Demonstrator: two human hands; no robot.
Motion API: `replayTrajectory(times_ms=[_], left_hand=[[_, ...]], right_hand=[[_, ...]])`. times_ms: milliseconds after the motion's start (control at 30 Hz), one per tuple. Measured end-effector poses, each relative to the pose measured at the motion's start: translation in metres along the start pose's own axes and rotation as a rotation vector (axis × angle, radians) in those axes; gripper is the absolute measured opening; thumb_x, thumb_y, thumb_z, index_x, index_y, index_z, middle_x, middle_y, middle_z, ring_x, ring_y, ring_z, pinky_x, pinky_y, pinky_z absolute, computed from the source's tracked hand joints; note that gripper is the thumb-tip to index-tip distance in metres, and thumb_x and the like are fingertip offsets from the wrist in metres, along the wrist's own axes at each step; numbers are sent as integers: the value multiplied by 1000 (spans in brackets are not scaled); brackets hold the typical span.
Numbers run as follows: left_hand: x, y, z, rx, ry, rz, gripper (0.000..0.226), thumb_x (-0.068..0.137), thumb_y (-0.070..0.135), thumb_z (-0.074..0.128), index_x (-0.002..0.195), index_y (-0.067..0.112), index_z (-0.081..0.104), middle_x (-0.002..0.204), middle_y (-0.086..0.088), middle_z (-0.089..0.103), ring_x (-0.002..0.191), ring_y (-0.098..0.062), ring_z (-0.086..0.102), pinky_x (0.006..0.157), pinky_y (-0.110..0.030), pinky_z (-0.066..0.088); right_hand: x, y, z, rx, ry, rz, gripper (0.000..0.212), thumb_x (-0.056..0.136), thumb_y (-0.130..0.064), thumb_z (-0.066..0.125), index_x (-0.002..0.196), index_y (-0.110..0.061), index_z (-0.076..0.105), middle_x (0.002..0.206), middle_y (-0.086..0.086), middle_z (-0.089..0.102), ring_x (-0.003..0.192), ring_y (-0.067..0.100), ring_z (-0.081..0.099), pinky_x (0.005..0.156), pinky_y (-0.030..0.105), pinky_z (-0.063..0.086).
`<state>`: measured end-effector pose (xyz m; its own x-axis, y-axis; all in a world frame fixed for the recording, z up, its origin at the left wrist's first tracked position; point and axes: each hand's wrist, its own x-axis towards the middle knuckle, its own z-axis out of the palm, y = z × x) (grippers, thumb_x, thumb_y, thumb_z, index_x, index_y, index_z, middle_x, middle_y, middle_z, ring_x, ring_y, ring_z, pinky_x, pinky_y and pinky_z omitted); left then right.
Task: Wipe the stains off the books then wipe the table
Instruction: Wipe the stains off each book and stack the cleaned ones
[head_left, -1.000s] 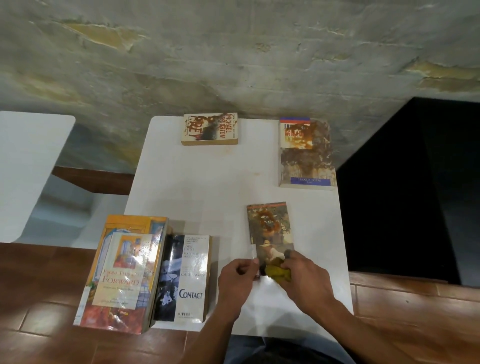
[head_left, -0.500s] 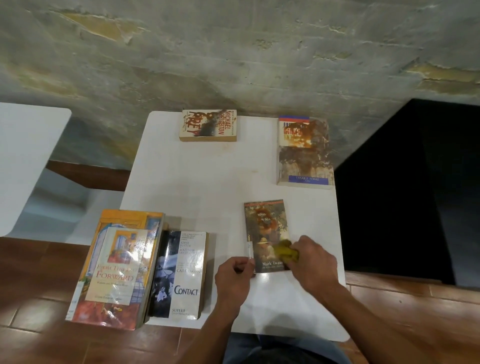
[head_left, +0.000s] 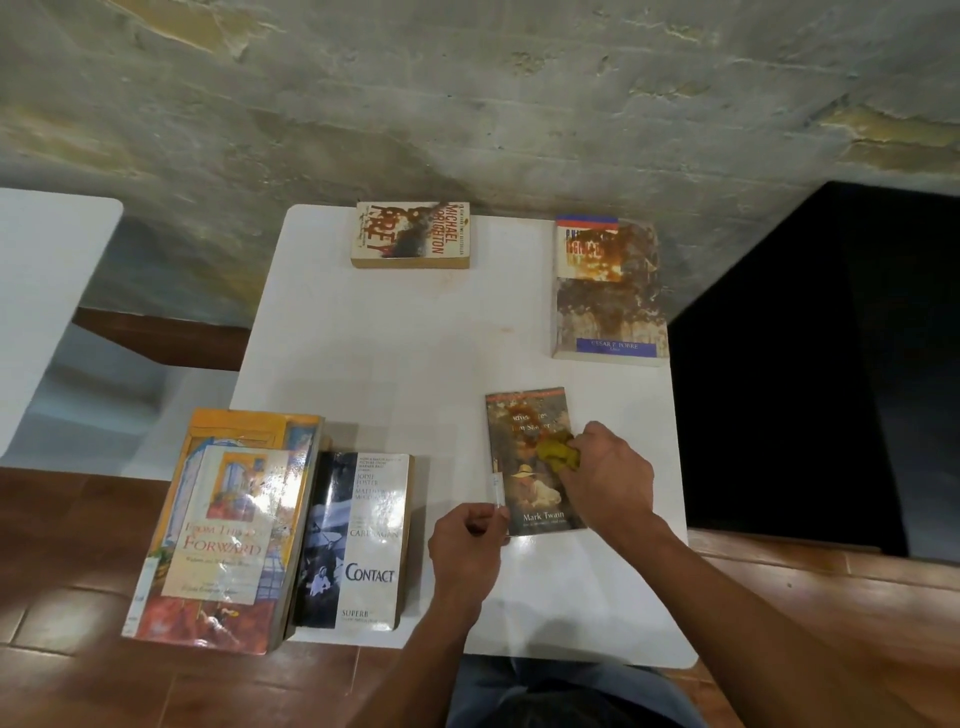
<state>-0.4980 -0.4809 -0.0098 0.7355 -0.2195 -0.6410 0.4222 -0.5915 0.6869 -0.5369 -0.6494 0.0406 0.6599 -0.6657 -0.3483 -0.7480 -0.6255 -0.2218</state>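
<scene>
Head view: near the table's (head_left: 395, 364) front edge, the left hand (head_left: 465, 548) pinches the Mark Twain paperback's (head_left: 530, 499) near-left corner. The right hand (head_left: 608, 475) grips a wadded yellow cloth (head_left: 558, 452) mid-cover; the book's long axis runs away, its stained upper half just beyond the cloth.

I'm sitting at a small white table (head_left: 415, 364) in some rough indoor room, maybe a home: bare patchy concrete wall (head_left: 467, 104), brown tiled floor (head_left: 78, 519), paperbacks (head_left: 353, 540) lying around.
</scene>
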Motion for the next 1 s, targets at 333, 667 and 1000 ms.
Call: replayTrajectory(times_ms=[333,667,1000], left_hand=[[2,2,-2,7,-11,-13,9,92,28,71,96,21,72,86,8,74,75,-9,73,85,-30,59],[-1,0,2,19,51,-1,11,92,30,71,98,21,73,88,9,73,79,-9,70,76,-19,54],[-1,5,8,69,87,-12,14,91,34,72,97,22,73,90,8,72,83,-10,67,86,-29,57]], right_hand=[[-4,-6,8,56,-27,38,28,89,-44,66,107,-22,66,94,-9,53,81,13,57,64,25,36],[-53,13,23,46,-117,-37,29,87,-47,68,109,-29,60,102,-11,64,83,11,62,70,20,48],[-28,5,18,165,-154,27,26,82,-46,71,98,-27,67,92,-9,65,76,12,59,57,23,40]])
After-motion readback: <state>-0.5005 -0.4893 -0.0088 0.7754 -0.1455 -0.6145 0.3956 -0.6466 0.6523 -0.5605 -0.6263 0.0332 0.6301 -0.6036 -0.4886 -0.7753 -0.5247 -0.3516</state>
